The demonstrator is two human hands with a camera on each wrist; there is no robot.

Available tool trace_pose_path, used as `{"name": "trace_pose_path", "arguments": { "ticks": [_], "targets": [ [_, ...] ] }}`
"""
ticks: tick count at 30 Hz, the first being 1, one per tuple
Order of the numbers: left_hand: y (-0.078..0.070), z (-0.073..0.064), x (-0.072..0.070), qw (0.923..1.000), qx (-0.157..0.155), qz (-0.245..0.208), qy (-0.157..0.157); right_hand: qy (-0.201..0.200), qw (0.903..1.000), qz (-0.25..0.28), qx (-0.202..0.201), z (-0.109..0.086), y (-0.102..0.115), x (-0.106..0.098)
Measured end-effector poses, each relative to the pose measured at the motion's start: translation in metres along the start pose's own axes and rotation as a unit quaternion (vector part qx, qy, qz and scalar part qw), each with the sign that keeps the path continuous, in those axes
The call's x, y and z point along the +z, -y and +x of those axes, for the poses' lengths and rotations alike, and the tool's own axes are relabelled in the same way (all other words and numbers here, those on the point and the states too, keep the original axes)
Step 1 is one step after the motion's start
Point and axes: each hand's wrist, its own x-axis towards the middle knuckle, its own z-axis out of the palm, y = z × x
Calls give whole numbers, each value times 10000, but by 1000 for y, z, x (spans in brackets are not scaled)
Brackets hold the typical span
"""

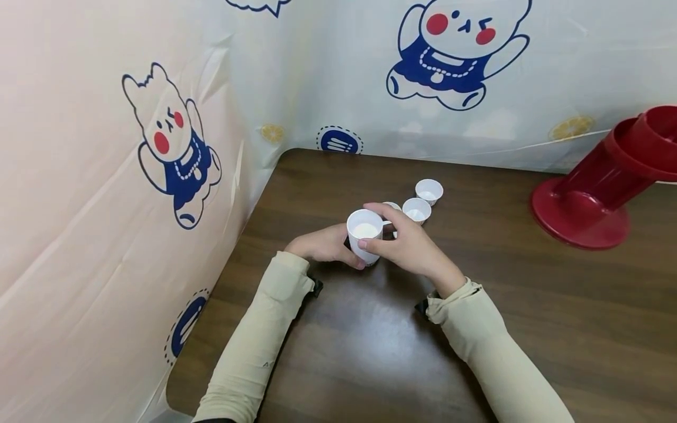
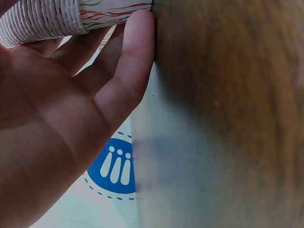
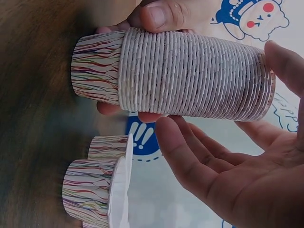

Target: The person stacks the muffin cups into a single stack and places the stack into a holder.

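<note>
Stack of paper cups is between your hands, long axis roughly upright at the worktop: three o'clock from your left grip, clasping it low, and nine o'clock from your right grip, pinching its upper rim. Loose cups stand at two o'clock from it, nearer your right.

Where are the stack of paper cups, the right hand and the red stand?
Stack of paper cups [image 3: 175,73]: right wrist view, on the stacked rims.
Right hand [image 1: 412,244]: head view, on the back of the hand.
Red stand [image 1: 605,171]: head view, on its tube.
</note>
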Motion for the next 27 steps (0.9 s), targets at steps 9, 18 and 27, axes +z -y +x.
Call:
{"name": "trace_pose_path", "arguments": {
  "ticks": [9,18,27],
  "targets": [
    [0,3,-1,10000,45,-19,-15,122,9998,-119,77,0,-3,-2],
    [0,3,-2,10000,12,51,-21,704,9960,-429,342,2,-7,-18],
    [0,4,-2,9995,-138,285,-41,88,9973,-437,581,4,-30,-84]
  ]
}}
